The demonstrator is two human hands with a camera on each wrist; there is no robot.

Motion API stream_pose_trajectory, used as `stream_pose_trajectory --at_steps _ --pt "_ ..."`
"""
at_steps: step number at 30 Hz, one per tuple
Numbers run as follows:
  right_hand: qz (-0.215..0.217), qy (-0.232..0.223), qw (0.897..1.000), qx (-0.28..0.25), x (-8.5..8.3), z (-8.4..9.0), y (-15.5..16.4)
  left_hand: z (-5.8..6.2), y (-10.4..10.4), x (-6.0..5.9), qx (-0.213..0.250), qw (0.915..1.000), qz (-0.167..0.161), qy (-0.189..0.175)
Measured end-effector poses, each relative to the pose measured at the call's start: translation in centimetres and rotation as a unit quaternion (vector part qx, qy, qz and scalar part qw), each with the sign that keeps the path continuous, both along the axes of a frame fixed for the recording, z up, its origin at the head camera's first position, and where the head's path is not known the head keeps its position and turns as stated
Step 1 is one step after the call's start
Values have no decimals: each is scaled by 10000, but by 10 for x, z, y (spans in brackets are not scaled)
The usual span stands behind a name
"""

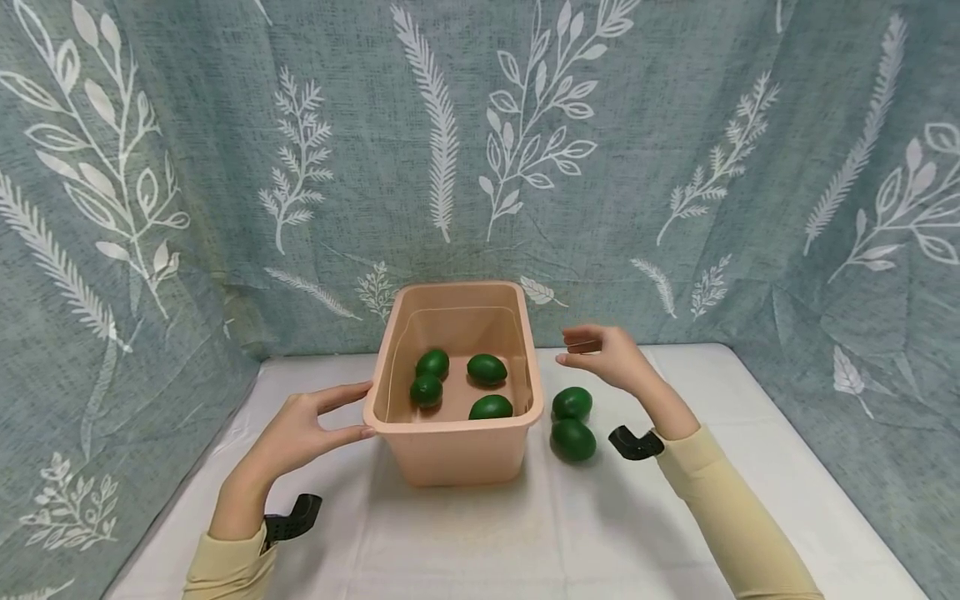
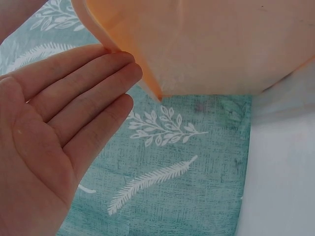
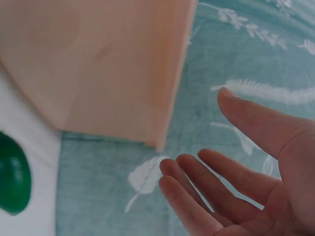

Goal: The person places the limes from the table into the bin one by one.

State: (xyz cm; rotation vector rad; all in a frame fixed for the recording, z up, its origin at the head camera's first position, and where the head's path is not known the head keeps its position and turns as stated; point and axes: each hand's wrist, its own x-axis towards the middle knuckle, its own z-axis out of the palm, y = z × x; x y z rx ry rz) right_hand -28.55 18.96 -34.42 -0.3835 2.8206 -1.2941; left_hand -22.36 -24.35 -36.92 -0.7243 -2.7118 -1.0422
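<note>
The tub (image 1: 457, 433) sits on the table (image 1: 465, 533) holding four avocados (image 1: 491, 407), the left hand (image 1: 300, 433) touching its left rim with straight fingers (image 2: 93, 78), the right hand (image 1: 607, 354) hovering relaxed, empty, just right of it, above two more avocados (image 1: 573, 439).

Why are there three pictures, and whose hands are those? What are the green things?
These are one person's two bare hands, filmed by three small cameras at once. The big picture comes from a camera on the person's head, looking down at a white table. The other two come from cameras strapped to each wrist, so they show each palm very close up.

On the table stands a peach plastic tub. Four green egg-shaped fruits lie inside it, and two more green fruits lie on the table beside it, on the right.

The left hand touches the tub's rim with straight fingers. The right hand hangs in the air next to the tub, open, holding nothing. A leafy blue-green cloth hangs behind.
</note>
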Motion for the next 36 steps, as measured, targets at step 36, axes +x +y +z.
stream_pose_trajectory --at_steps 36 --pt "-515 -635 9965 175 36 -121 24 -1 1 0 121 9999 7 -91"
